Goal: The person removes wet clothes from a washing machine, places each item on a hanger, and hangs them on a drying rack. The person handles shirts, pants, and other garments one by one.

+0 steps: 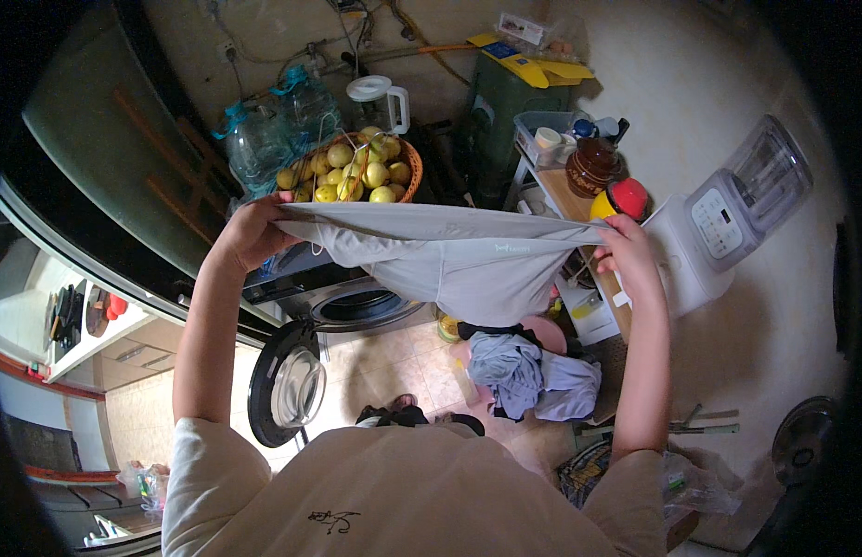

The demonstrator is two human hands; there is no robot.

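A light grey cloth garment (472,268) is stretched between my two hands by its upper edge. My left hand (255,233) grips the edge at the left, and my right hand (620,249) pinches it at the right. The middle of the garment hangs in folds and bears small writing. Below it, a heap of grey and pale clothes (507,369) lies on a pink basin (546,334) at floor level. Behind the garment stands a front-loading washing machine (361,306), its round door (286,383) swung open.
A wicker basket (418,167) of yellow-green fruit, large water bottles (253,143) and a lidded jug (375,101) stand beyond the garment. To the right are a shelf (566,195) with a brown jar (592,167), and a white blender (709,237). A plastic bag (695,480) lies at lower right.
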